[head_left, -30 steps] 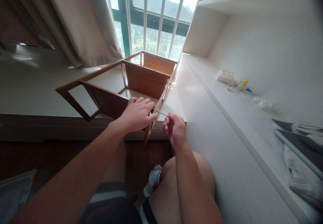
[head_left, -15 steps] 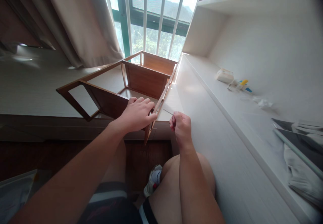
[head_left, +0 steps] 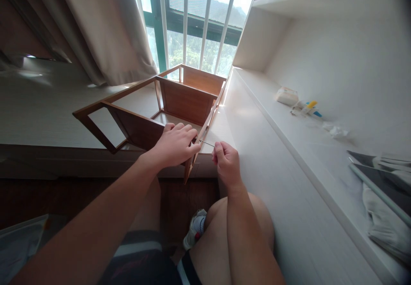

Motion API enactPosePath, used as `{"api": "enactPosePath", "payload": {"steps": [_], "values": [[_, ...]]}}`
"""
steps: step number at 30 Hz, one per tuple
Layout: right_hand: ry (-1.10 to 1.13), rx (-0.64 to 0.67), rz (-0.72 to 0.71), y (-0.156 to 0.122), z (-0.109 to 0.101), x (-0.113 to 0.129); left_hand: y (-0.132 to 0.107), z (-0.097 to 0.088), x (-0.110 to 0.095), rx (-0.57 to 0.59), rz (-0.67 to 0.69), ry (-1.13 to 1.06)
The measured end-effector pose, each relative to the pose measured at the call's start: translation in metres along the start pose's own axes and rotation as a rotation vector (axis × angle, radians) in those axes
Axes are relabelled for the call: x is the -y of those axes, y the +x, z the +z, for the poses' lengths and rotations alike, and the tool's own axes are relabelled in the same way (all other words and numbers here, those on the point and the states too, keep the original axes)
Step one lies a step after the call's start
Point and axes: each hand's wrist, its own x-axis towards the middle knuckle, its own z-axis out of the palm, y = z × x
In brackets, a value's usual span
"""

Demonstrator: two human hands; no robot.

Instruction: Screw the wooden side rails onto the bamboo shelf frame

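Observation:
A brown wooden shelf unit (head_left: 188,100) lies on its side on the pale window ledge, its near end jutting past the ledge's front edge. My left hand (head_left: 176,144) is closed over the shelf's near right corner, fingers on top and thumb against the side rail. In my right hand (head_left: 226,160) is a thin metal rod (head_left: 207,142), perhaps a hex key; the fist hides its other end. The rod points left, and its tip meets or nearly meets the outer face of that side rail beside my left thumb.
Close on the right stands a white cabinet side (head_left: 269,148). Its top carries a small white box (head_left: 287,96), a yellow-and-blue item (head_left: 311,107), crumpled tissue (head_left: 335,130) and a folded grey cloth (head_left: 385,220). A beige curtain (head_left: 105,32) hangs at left, beside a barred window (head_left: 205,28).
My right hand has moved slightly left, bringing the rod's tip from a gap away up to the shelf's side rail. My left hand and the shelf have stayed put.

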Motion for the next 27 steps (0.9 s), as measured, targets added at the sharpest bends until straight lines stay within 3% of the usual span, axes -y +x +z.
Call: {"api": "enactPosePath", "payload": {"steps": [27], "values": [[-0.094,0.116,-0.141,0.001,-0.013,0.006,0.002,0.0,0.0,-0.009,0.005,-0.007]]}}
